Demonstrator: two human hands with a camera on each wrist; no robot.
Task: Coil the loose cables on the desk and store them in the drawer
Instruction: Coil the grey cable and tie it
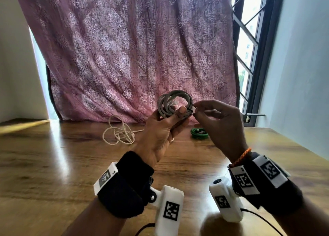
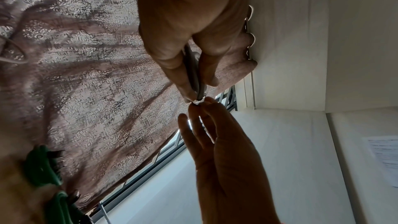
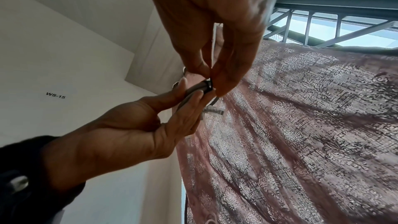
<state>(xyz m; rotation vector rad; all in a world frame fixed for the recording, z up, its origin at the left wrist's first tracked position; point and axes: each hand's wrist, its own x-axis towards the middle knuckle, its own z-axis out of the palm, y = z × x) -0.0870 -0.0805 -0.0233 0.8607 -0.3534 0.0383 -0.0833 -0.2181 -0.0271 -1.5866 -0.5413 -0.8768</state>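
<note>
A grey cable [image 1: 175,103] wound into a coil is held up above the wooden desk [image 1: 53,155]. My left hand [image 1: 178,114] grips the coil, thumb across its lower side. My right hand [image 1: 195,110] pinches a small black tie [image 3: 208,84] at the coil's right edge with thumb and forefinger. In the left wrist view the grey cable [image 2: 193,74] runs between the left fingers, and the right fingertips [image 2: 200,106] meet it at its end. A clear connector [image 3: 213,110] hangs below the tie. No drawer is in view.
A loose white cable [image 1: 119,132] lies tangled on the desk behind the left hand. A coiled green cable [image 1: 199,133] lies to its right, under my right hand. A pink curtain [image 1: 133,49] hangs behind the desk, with a barred window [image 1: 249,49] to its right.
</note>
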